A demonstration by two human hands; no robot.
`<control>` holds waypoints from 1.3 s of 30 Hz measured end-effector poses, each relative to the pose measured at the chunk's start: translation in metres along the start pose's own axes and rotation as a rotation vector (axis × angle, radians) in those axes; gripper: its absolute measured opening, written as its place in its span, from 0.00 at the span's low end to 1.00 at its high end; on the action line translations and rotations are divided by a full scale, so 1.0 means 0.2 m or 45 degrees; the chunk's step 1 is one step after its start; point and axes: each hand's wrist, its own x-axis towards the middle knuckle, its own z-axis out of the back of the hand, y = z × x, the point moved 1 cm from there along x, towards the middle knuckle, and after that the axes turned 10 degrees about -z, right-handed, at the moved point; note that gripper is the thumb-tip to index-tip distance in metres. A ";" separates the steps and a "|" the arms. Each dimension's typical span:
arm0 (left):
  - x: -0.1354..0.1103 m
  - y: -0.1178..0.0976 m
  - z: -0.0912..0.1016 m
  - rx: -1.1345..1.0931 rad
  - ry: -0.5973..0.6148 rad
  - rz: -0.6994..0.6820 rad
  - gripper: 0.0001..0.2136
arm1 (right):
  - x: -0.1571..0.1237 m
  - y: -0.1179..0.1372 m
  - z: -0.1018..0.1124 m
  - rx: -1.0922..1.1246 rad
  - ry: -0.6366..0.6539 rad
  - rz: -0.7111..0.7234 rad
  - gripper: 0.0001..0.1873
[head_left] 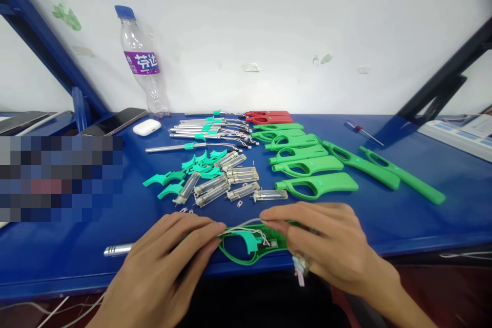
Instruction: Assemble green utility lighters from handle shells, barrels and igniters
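Observation:
A green lighter shell half [249, 248] lies at the table's front edge with a teal trigger, a thin white wire and a metal tube [117, 250] sticking out to the left. My left hand [172, 261] presses down on the shell's left part with closed fingers. My right hand [326, 246] grips its right end, fingertips pinching the wire, and a small clear part shows under the palm.
Behind lie several green shells [315, 184], red shells [267, 116], metal tubes [207, 130], teal triggers [192, 166] and clear gas tanks [230, 184]. A plastic bottle [144, 64], white earbud case [146, 127], phone [115, 121] and small screwdriver [363, 132] stand further back.

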 end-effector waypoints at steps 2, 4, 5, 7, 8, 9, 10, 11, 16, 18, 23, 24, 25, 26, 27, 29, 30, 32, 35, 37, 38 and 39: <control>0.00 0.00 0.01 0.012 -0.032 0.014 0.08 | 0.00 0.00 0.00 0.008 0.011 -0.002 0.10; 0.00 0.00 0.01 -0.006 -0.040 0.017 0.07 | 0.00 0.00 0.00 0.012 0.020 -0.005 0.10; 0.00 0.00 0.02 -0.020 -0.039 0.012 0.06 | 0.00 0.00 0.00 0.014 0.023 -0.006 0.10; -0.01 0.00 0.02 -0.047 -0.026 0.006 0.07 | 0.00 0.00 0.01 0.012 0.027 -0.007 0.10; -0.01 -0.01 0.02 -0.060 -0.018 0.002 0.08 | 0.00 0.00 0.01 0.010 0.027 -0.005 0.11; -0.01 -0.01 0.02 -0.072 -0.019 0.000 0.08 | 0.00 0.00 0.01 0.008 0.028 -0.006 0.11; -0.01 -0.01 0.02 -0.087 -0.017 -0.001 0.09 | 0.00 0.00 0.01 0.007 0.030 -0.007 0.11; -0.01 -0.01 0.02 -0.105 -0.013 -0.003 0.09 | 0.01 0.00 0.01 0.007 0.031 -0.009 0.11; 0.00 -0.02 0.03 -0.123 -0.001 -0.053 0.11 | 0.01 0.00 0.01 -0.007 0.033 -0.013 0.11; 0.01 -0.02 0.03 -0.123 0.002 -0.063 0.11 | 0.01 0.00 0.01 -0.003 0.032 -0.010 0.11; 0.01 -0.01 0.03 -0.136 0.031 -0.065 0.09 | 0.01 0.00 0.01 0.009 0.026 -0.007 0.10; 0.01 -0.01 0.03 -0.141 0.034 -0.052 0.09 | 0.01 0.00 0.01 0.011 0.026 -0.007 0.10; 0.01 -0.01 0.03 -0.149 0.037 -0.043 0.09 | 0.01 0.00 0.01 0.016 0.026 -0.008 0.10; 0.01 -0.01 0.03 -0.155 0.038 -0.039 0.10 | 0.01 0.00 0.01 0.022 0.025 -0.008 0.10; 0.01 -0.01 0.03 -0.162 0.037 -0.038 0.10 | 0.01 0.00 0.01 0.027 0.025 -0.007 0.10; 0.00 -0.01 0.03 -0.175 0.037 -0.035 0.10 | 0.01 0.00 0.01 0.032 0.022 -0.008 0.10; 0.00 -0.01 0.03 -0.180 0.039 -0.031 0.10 | 0.00 0.00 0.01 0.031 0.019 -0.007 0.10; 0.01 -0.01 0.03 -0.188 0.038 -0.019 0.09 | 0.00 0.00 0.01 0.023 0.017 -0.005 0.10; 0.01 -0.01 0.03 -0.187 0.042 -0.010 0.10 | 0.01 0.00 0.01 0.032 0.026 -0.005 0.10; 0.02 -0.01 0.03 -0.184 0.045 -0.013 0.10 | 0.01 0.00 0.01 0.044 0.030 -0.008 0.10; 0.02 -0.02 0.03 -0.180 0.044 -0.015 0.09 | 0.01 0.00 0.01 0.046 0.034 -0.009 0.10; 0.01 -0.02 0.03 -0.172 0.041 -0.013 0.09 | 0.01 0.00 0.01 0.044 0.034 -0.010 0.10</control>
